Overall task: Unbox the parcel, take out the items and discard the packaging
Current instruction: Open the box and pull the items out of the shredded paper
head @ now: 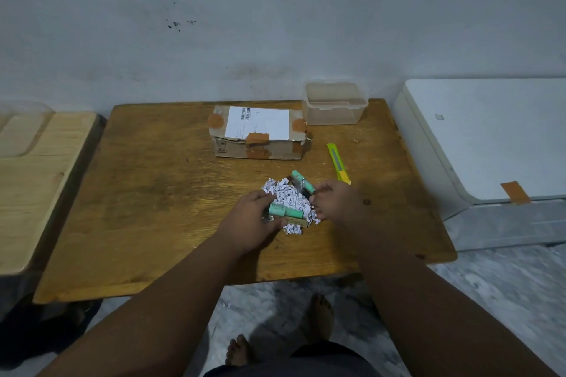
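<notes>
Your left hand [249,220] is curled around a green tube [286,211] at the near edge of the shredded paper [286,196], while your right hand [332,200] rests half-open on the pile's right side beside a second green tube [303,182]; whether it actually grips anything, I cannot tell. Lift each tube clear and shake the shreds off over the wooden table [153,193] so nothing spills to the floor, then set the tubes well apart from the paper. The parcel [258,133] sits behind the pile, with the clear plastic container [333,104] just beside it, likely a good home for the items.
</notes>
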